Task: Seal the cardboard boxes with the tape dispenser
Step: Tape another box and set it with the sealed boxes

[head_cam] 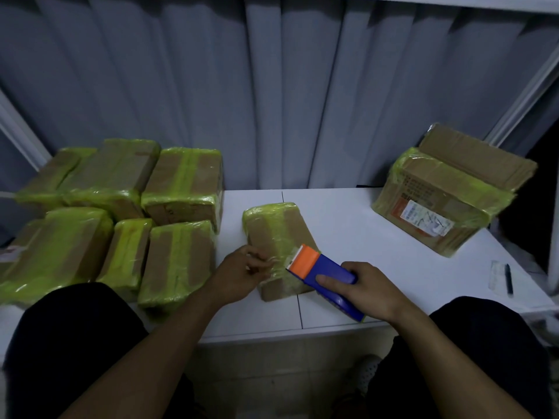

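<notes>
Gripping the blue, orange-nosed plastic tape dispenser, right hand sets it on the small brown cardboard box mid-table; left hand pinches its 9 o'clock edge, likely steadying.

On the table, 1 box lies centre, a cluster of boxes left, a larger box far right.

Dim bluish light, tape sheen, wide-angle bowing at edges, slight softness
</notes>
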A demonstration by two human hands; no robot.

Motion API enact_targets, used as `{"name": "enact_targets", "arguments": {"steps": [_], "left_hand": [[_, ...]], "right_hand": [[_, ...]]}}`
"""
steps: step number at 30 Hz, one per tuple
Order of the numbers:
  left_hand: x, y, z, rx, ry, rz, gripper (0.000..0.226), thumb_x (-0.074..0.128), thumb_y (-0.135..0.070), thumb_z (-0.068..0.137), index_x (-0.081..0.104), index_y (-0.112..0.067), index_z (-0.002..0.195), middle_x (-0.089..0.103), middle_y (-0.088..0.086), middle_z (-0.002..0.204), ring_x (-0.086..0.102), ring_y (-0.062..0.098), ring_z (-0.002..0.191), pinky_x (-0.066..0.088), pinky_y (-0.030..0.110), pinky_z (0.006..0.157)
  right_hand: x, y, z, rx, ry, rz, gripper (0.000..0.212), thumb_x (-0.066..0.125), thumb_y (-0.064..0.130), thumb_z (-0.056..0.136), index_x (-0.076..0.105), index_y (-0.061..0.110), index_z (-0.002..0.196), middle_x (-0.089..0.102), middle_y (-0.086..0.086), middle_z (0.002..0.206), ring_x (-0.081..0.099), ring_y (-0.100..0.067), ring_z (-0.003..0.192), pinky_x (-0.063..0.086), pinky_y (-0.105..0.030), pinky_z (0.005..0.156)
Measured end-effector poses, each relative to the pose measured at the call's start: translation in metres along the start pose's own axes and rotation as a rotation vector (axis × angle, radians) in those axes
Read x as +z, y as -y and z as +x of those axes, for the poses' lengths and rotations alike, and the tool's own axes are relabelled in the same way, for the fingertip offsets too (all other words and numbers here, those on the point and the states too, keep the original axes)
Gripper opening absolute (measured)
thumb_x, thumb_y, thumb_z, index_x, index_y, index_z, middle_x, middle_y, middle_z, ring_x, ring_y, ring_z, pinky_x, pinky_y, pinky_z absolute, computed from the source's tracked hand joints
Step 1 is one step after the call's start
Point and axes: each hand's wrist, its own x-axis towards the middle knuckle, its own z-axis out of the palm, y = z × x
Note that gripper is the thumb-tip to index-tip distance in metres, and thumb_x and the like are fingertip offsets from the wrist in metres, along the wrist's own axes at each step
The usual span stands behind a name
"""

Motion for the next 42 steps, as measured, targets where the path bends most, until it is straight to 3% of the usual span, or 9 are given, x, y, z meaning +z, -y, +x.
{"name": "enact_targets", "arguments": {"steps": [9,18,22,25,28,30,32,35,42], "left_hand": [[-0.014,-0.002,0.013,0.03,0.115,0.047,0.015,0.075,-0.021,0.087,0.079,-0.019,0.101,0.062,-0.01,0.109,0.058,0.0,0.097,0.044,0.011,0.083],[-0.004,0.009,0.008,0.191,-0.063,0.177,0.019,0.059,-0.016,0.099,0.073,-0.012,0.111,0.057,-0.016,0.106,0.06,0.007,0.099,0.048,0.021,0.088],[-0.003,0.015,0.002,0.201,-0.09,0.242,0.023,0.055,-0.013,0.1,0.069,-0.012,0.118,0.064,-0.001,0.116,0.062,0.017,0.104,0.051,0.032,0.095],[0.002,0.023,-0.007,0.265,-0.09,0.343,0.043,0.067,0.004,0.086,0.066,-0.012,0.125,0.067,0.011,0.123,0.065,0.029,0.108,0.052,0.041,0.097],[0.003,0.024,-0.012,0.282,-0.193,0.267,0.033,0.054,-0.021,0.096,0.063,-0.021,0.129,0.068,0.008,0.123,0.066,0.027,0.108,0.052,0.045,0.097],[0.001,0.018,-0.015,0.238,-0.298,0.23,0.035,0.046,-0.036,0.101,0.066,-0.022,0.125,0.068,-0.001,0.124,0.063,0.019,0.113,0.048,0.035,0.1],[-0.001,-0.003,-0.023,0.1,-0.323,0.021,0.031,0.051,-0.04,0.101,0.071,-0.023,0.117,0.069,-0.012,0.115,0.062,0.006,0.106,0.048,0.023,0.091],[-0.005,-0.034,-0.032,-0.122,-0.133,-0.323,0.022,0.054,-0.036,0.098,0.073,-0.028,0.107,0.071,-0.024,0.089,0.064,-0.003,0.086,0.048,0.013,0.073],[-0.016,-0.04,-0.037,-0.356,-0.01,-0.553,0.011,0.067,-0.027,0.093,0.076,-0.021,0.096,0.075,-0.004,0.085,0.067,0.009,0.079,0.052,0.022,0.067]], "right_hand": [[-0.001,-0.004,-0.001,0.035,0.04,-0.012,0.042,0.068,0.064,0.085,0.065,0.023,0.092,0.069,0.011,0.078,0.065,0.001,0.062,0.043,-0.012,0.057],[-0.002,-0.001,0.001,-0.008,0.072,-0.053,0.035,0.069,0.062,0.086,0.06,0.028,0.086,0.064,0.015,0.073,0.062,0.006,0.059,0.042,-0.012,0.058],[0.001,0.002,0.002,-0.037,0.102,-0.097,0.033,0.07,0.062,0.086,0.057,0.031,0.084,0.063,0.016,0.073,0.063,0.008,0.059,0.043,-0.012,0.058],[0.004,0.005,0.003,-0.062,0.117,-0.112,0.035,0.07,0.064,0.084,0.061,0.03,0.088,0.066,0.017,0.076,0.066,0.007,0.065,0.045,-0.013,0.059],[0.005,0.007,0.003,-0.075,0.137,-0.12,0.037,0.069,0.065,0.084,0.062,0.03,0.091,0.067,0.017,0.079,0.068,0.002,0.069,0.046,-0.014,0.061],[0.004,0.009,0.003,-0.084,0.149,-0.119,0.033,0.071,0.062,0.085,0.062,0.03,0.09,0.067,0.017,0.077,0.066,0.005,0.066,0.044,-0.012,0.059],[0.004,0.012,0.002,-0.099,0.154,-0.102,0.032,0.072,0.059,0.085,0.063,0.029,0.089,0.067,0.018,0.074,0.066,0.004,0.065,0.044,-0.011,0.057],[0.004,0.017,0.0,-0.132,0.171,-0.062,0.027,0.073,0.056,0.086,0.062,0.032,0.087,0.066,0.028,0.071,0.066,0.003,0.064,0.044,-0.01,0.056],[0.007,0.026,-0.003,-0.161,0.197,-0.021,0.023,0.073,0.053,0.087,0.063,0.032,0.089,0.069,0.026,0.077,0.069,-0.002,0.069,0.048,-0.012,0.059]]}}
